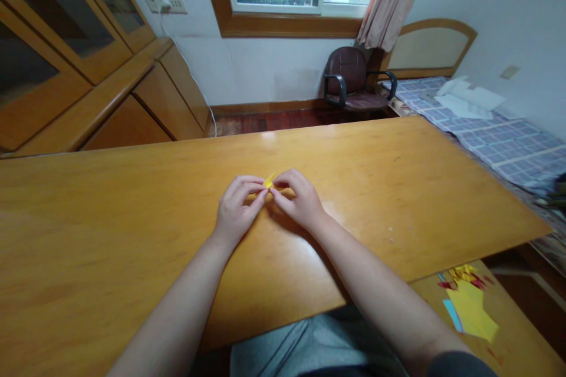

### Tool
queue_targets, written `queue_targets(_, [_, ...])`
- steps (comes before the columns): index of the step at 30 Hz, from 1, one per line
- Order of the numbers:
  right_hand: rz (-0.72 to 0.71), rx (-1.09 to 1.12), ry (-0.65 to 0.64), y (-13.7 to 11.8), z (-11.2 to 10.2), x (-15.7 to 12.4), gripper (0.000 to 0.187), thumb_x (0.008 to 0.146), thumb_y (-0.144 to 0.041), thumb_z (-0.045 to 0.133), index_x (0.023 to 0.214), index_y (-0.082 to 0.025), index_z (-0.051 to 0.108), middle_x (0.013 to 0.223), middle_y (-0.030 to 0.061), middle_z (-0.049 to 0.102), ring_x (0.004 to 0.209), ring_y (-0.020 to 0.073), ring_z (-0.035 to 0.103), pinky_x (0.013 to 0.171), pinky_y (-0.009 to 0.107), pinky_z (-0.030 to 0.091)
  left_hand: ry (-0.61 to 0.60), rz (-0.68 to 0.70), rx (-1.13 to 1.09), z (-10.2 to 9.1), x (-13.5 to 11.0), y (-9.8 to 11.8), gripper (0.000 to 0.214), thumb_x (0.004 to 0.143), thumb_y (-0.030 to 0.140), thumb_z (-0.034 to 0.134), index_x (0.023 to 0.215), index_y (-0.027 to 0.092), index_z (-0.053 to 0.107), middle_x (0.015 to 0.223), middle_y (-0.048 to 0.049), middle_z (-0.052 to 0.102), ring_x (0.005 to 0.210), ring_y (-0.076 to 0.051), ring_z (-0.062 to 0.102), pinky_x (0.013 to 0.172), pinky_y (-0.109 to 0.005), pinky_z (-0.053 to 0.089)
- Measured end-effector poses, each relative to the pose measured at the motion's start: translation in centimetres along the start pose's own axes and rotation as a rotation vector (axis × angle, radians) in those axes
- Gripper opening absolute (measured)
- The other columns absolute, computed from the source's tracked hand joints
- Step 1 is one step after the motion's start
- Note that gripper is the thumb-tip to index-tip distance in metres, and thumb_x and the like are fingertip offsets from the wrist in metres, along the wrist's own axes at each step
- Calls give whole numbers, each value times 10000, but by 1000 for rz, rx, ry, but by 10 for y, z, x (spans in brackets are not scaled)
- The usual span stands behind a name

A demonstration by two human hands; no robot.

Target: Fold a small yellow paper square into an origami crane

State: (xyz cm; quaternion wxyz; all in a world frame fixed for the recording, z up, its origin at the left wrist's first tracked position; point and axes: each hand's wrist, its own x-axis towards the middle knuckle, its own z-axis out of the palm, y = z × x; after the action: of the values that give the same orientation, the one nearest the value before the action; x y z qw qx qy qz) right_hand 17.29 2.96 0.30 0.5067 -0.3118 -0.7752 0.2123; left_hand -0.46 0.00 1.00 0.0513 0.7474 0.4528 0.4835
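A small piece of folded yellow paper (269, 181) is pinched between my two hands above the middle of the wooden table (132, 235). A thin point of the paper sticks up between the fingertips. My left hand (236, 203) holds its left side with thumb and fingers closed. From the other side, my right hand (300, 197) grips it the same way. Fingers cover most of the paper, so its full shape is hidden.
On a lower surface at the right lie yellow paper sheets (473, 312), a blue sheet (453, 314) and small yellow folded pieces (462, 273) with red bits. Beyond the table stand a brown armchair (349, 79), a wooden cabinet (145, 100) and a bed (499, 135).
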Motion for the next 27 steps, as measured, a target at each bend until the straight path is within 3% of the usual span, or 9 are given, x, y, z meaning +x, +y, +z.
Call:
queue_targets(14, [5,14,-30,0,-1,2,74,909,-237,588,872,-210,646,859,49,647,839,165,606,767,309,512,-24,-24,-37,0,-1,-2,49,881,216,624,892,198,669,968,-60,697,938,-177,658,859,-342,541])
queue_targets(22, [42,47,-37,2,0,2,71,914,-228,594,904,-204,660,868,50,664,844,163,617,782,309,516,-27,-323,-272,9,-9,-4,235,841,315,677,1046,206,641,1012,-54,702,909,-178,691,863,-345,574])
queue_targets(27, [116,92,-3,1,1,2,75,894,-264,624,936,-208,651,891,47,657,829,157,624,756,299,532,17,-477,-381,15,-10,-8,251,815,369,697,996,199,658,968,-59,718,888,-188,699,830,-344,582])
